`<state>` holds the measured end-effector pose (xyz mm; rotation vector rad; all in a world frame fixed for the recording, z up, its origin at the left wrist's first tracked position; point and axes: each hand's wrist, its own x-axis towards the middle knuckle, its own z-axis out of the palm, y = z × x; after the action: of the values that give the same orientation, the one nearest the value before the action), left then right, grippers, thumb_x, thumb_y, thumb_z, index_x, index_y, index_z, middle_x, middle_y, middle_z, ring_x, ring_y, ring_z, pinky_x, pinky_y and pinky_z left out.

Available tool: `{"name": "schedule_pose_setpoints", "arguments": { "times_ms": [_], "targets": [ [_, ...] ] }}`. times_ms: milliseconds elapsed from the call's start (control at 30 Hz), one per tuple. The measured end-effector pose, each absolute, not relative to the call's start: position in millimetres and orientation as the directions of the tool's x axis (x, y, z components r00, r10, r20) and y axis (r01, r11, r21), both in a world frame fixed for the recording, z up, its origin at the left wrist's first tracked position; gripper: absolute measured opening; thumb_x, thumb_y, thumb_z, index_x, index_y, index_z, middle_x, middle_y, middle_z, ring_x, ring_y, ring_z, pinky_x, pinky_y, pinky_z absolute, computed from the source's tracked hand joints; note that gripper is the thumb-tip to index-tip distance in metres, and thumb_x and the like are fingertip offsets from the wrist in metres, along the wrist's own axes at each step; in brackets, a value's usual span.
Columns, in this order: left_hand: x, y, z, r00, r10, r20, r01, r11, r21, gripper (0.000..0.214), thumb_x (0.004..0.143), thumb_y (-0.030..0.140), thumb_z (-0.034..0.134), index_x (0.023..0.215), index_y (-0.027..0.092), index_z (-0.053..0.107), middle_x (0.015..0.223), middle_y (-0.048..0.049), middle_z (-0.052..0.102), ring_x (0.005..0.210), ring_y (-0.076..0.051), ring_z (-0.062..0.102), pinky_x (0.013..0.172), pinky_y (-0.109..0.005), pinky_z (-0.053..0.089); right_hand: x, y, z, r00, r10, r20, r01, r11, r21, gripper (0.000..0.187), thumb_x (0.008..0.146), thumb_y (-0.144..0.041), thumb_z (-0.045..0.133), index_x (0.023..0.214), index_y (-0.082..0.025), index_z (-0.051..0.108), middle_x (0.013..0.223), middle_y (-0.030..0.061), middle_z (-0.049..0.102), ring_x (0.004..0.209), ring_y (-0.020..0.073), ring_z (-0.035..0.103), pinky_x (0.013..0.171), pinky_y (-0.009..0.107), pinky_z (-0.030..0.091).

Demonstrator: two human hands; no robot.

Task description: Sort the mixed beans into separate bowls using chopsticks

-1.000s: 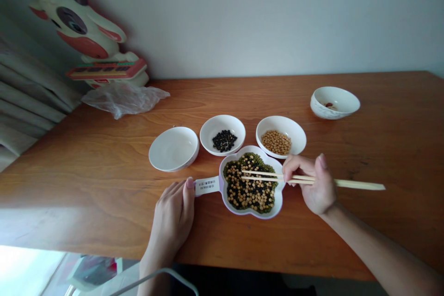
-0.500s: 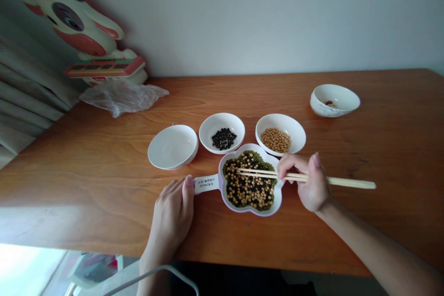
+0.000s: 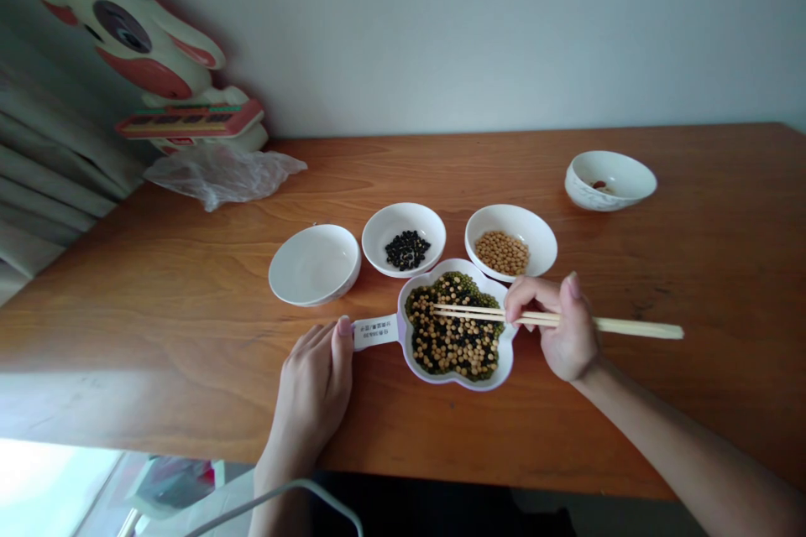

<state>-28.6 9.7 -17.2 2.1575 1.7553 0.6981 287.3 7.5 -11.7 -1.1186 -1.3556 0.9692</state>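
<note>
My left hand (image 3: 316, 382) is closed on the handle of a white and lilac flower-shaped dish (image 3: 416, 363). Mixed tan, black and green beans (image 3: 453, 336) cover the dish's bottom. In my right hand (image 3: 563, 327) is a pair of wooden chopsticks (image 3: 635, 327), their tips at the beans in the dish's left part; whether they pinch one is too small to tell. Behind the dish stand three white bowls: a left bowl (image 3: 315, 264) with nothing visible inside, a middle bowl (image 3: 373, 231) with black beans (image 3: 407, 251), and a right bowl (image 3: 542, 239) with tan soybeans (image 3: 502, 252).
A fourth white bowl (image 3: 583, 193) with a few small reddish and pale bits stands at the back right of the wooden table (image 3: 189, 327). A clear plastic bag (image 3: 227, 176) and a cow-shaped toy keyboard (image 3: 195, 122) lie at the back left. A cable (image 3: 277, 493) crosses my left forearm.
Almost nothing differs. The view has shifted very slightly; both hands, the chopsticks and the dish keep their places.
</note>
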Motion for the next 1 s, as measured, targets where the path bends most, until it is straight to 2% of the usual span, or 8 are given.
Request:
{"name": "schedule_pose_setpoints", "arguments": {
  "times_ms": [367,800,1000],
  "targets": [
    [-29.8,8.4,-16.7,0.166,0.967,0.194,0.833,-0.243,0.498,0.046,0.111,0.035,0.033,0.069,0.023,0.047,0.070,-0.0019,0.061,0.067,-0.018,0.057,0.069,-0.031,0.041,291.3,4.8,0.6,0.060,0.985,0.163,0.011,0.162,-0.987,0.079,0.098,-0.077,0.024,0.059,-0.023,0.067,0.057,0.0063,0.058,0.053,0.0196,0.048,0.053,0.036,0.034],
    [-28.1,9.6,-16.1,0.152,0.971,0.186,0.834,-0.227,0.503,0.045,0.110,0.034,0.035,0.069,0.023,0.048,0.070,-0.0021,0.062,0.068,-0.018,0.057,0.068,-0.031,0.041,292.4,6.4,-7.3,0.067,0.980,0.190,0.052,0.187,-0.981,0.080,0.102,-0.072,0.020,0.061,-0.023,0.067,0.057,0.0050,0.057,0.053,0.0181,0.048,0.053,0.035,0.035],
    [-28.3,8.0,-15.5,0.150,0.972,0.179,0.828,-0.222,0.515,0.046,0.111,0.035,0.034,0.069,0.023,0.049,0.071,-0.0019,0.063,0.068,-0.018,0.057,0.070,-0.031,0.041,290.6,6.4,-5.6,0.093,0.975,0.200,-0.009,0.202,-0.979,0.078,0.102,-0.070,0.026,0.058,-0.022,0.068,0.056,0.0049,0.057,0.052,0.0171,0.049,0.052,0.034,0.034]
  ]
}}
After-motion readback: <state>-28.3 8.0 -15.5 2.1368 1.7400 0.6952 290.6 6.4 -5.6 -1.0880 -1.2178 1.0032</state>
